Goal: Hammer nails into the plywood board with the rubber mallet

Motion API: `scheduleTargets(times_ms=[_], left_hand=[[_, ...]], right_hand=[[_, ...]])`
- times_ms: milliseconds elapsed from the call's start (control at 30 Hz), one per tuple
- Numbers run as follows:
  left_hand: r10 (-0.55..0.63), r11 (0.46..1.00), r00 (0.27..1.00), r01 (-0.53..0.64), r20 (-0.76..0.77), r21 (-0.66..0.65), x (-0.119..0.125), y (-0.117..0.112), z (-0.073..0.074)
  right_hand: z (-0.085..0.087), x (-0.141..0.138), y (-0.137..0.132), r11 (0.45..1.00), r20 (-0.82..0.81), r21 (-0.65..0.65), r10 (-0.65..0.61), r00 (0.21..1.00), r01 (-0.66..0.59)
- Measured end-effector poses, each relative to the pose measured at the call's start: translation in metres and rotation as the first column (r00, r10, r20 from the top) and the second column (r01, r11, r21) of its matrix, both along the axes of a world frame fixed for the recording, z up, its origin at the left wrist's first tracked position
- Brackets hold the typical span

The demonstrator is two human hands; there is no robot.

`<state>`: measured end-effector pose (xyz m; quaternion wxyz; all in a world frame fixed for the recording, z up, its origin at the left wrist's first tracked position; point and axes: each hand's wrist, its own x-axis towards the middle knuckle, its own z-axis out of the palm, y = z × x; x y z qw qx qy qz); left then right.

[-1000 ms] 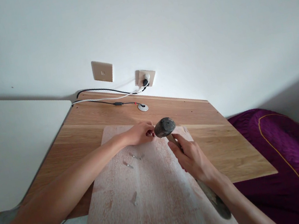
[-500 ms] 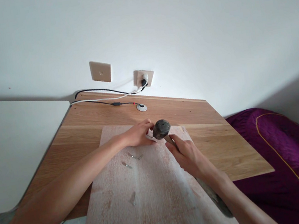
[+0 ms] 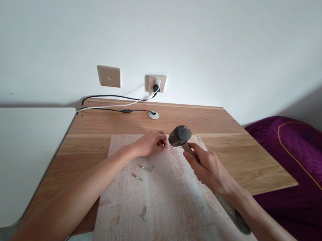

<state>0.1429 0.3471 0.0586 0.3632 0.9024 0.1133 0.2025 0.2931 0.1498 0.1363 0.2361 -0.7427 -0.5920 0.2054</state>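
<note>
My right hand (image 3: 208, 168) grips the wooden handle of a hammer, whose dark head (image 3: 179, 135) hangs just above the far part of a pale worn board (image 3: 164, 217). My left hand (image 3: 150, 143) rests on the board right beside the hammer head, fingertips pinched on a small nail (image 3: 166, 146) that stands on the board. Three other nails lie bent or driven into the board: one nail (image 3: 146, 167), a second nail (image 3: 137, 177) and a third nail (image 3: 144, 212) nearer to me.
The board lies on a wooden desk (image 3: 231, 158) against a white wall. Black and white cables (image 3: 116, 105) run to a wall socket (image 3: 155, 83); a metal grommet (image 3: 153, 115) sits behind my hands. A purple bedspread (image 3: 309, 170) lies right; a white panel (image 3: 10, 156) stands left.
The hammer head dropped close to the nail half a second ago and has risen a little again. My left hand has stayed pinched at the same spot.
</note>
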Motion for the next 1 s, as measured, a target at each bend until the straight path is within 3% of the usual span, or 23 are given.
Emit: scheduleTargets(times_ms=[267,500,1000], left_hand=[[-0.072,0.997,0.996,0.071,0.049,0.018,0.0026,0.0032,-0.0028],[0.017,0.999,0.998,-0.015,0.066,-0.031,-0.0011,0.0014,-0.0003],[-0.026,0.999,0.994,0.031,0.108,-0.043,0.0,0.0061,-0.009]], right_hand=[[-0.0035,0.0013,0.0024,1.0,-0.003,-0.019,0.009,1.0,-0.009],[0.0026,-0.0014,0.0036,1.0,-0.01,0.0,0.003,1.0,-0.003],[-0.0036,0.0033,0.0019,1.0,-0.004,-0.005,0.015,1.0,-0.015]])
